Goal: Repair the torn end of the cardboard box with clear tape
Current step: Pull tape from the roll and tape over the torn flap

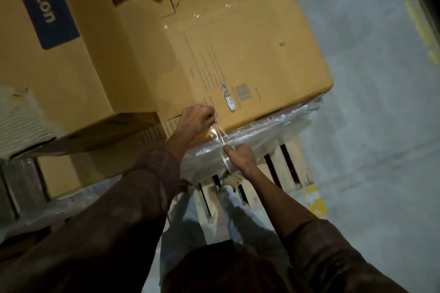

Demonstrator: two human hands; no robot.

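Observation:
A large brown cardboard box lies in front of me with clear tape glinting on its face and a small taped tear near its lower edge. My left hand pinches the free end of a clear tape strip just below that edge. My right hand grips the roll of clear tape, with the thumb on the roll's rim. The strip is stretched between both hands, over the box's bottom corner.
The box rests on clear plastic wrap over a wooden pallet. A second box with a blue label stands to the left, with another carton below it. Grey concrete floor lies to the right.

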